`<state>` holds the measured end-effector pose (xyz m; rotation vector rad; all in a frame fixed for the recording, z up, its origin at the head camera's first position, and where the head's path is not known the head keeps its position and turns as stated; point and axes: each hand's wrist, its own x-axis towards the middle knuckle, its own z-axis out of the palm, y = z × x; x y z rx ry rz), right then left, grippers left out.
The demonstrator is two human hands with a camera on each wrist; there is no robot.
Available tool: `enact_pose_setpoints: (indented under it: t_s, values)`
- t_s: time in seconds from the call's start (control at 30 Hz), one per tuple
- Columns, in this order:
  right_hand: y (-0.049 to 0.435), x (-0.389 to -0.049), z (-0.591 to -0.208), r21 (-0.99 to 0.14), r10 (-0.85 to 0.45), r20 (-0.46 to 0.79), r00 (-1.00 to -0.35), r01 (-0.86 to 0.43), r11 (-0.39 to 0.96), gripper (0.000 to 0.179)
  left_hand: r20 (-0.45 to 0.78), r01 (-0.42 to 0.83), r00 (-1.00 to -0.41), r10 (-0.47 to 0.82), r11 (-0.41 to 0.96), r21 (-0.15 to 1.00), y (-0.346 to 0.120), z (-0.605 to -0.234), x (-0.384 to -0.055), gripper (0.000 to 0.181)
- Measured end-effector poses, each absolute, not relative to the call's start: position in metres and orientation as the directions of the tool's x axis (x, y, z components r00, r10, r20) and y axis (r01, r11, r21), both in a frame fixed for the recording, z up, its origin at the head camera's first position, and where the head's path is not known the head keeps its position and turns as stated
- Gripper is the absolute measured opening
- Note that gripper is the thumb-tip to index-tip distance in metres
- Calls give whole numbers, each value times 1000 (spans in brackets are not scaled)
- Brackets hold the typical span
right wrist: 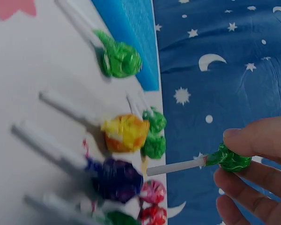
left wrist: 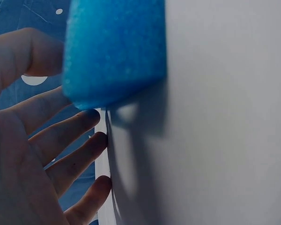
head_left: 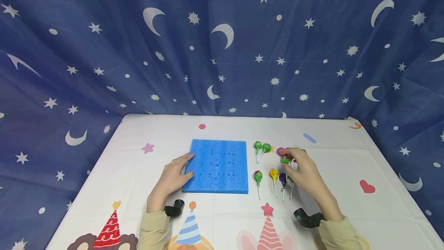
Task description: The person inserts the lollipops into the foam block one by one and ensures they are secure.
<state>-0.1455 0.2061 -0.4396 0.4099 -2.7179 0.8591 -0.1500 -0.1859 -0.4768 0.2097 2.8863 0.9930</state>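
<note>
A square blue foam block [head_left: 218,184] with rows of small holes lies on the table. My left hand [head_left: 173,178] rests along its left edge, thumb and fingers spread and touching the foam. To the right of the block, my right hand [head_left: 305,171] pinches a green-wrapped lollipop [right wrist: 235,159] by its head between thumb and fingers, its white stick pointing away from the palm. Below that hand lie a yellow lollipop [head_left: 273,174], a purple lollipop [head_left: 283,178] and a green one partly hidden by the fingers. Pink [right wrist: 153,191] and red lollipops [right wrist: 153,214] lie behind them.
Two green lollipops [head_left: 266,147] lie near the block's back right corner, and another green lollipop [head_left: 258,176] near its front right. A white printed cloth [head_left: 347,157] covers the table. Behind it hangs a blue curtain [head_left: 243,88] with moons and stars.
</note>
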Motion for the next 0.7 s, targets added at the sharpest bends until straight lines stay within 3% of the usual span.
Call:
enact_pose_setpoints:
  t_s: [0.7]
  values:
    - [149,-160,-440,-521,-269,393,-879,-454,722,34,-21,114,-987,162,775,621,-186,-477,-151,59]
